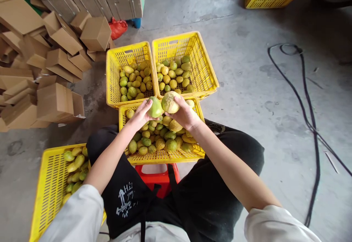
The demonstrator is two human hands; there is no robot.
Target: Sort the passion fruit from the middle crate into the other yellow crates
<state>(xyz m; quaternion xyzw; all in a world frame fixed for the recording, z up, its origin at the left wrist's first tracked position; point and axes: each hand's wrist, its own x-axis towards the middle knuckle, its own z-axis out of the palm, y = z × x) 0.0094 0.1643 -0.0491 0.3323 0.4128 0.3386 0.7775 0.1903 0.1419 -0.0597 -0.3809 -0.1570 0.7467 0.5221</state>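
- The near crate [165,158], holding many fruits [160,144], sits between the knees, likely for a short reach.
- Above the near crate, the left hand [143,113] curls partly closed around a green fruit [154,108].
- Also above it, the right hand [184,113] half-closes on a yellowish fruit [169,102], probably cupped to leave its skin visible.
- Beyond the near crate, two far crates [202,64] stand side by side, seemingly within reach.

Soft light brightens the floor [242,73], while the upper right corner sinks into shadow.
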